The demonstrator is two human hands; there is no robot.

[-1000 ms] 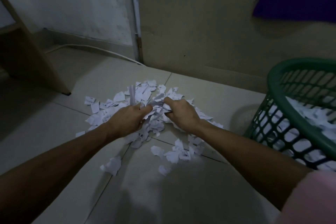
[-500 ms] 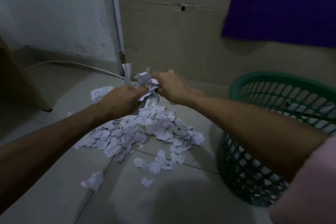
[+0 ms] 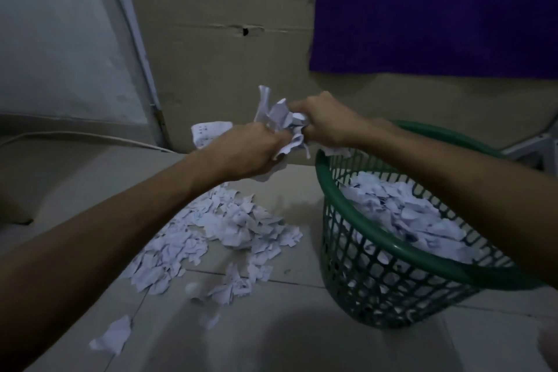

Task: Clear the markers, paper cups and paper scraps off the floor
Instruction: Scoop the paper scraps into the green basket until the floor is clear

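Looks like a plain room in a home, dimly lit. Pale tiled floor [image 3: 302, 338] underfoot, a whitish painted wall [image 3: 57, 39] with a skirting edge and a pale cable [image 3: 90, 136] running along its foot, a flattened cardboard sheet [image 3: 217, 48] propped upright beside it, and a purple cloth [image 3: 437, 9] hung over that. Household touches too: a green plastic lattice basket [image 3: 359, 238] set on the tiles, and torn paper scraps [image 3: 229, 223] strewn nearby.

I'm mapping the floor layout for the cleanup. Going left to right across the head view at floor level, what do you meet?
Lone paper scrap → pile of paper scraps → green basket, already holding scraps.
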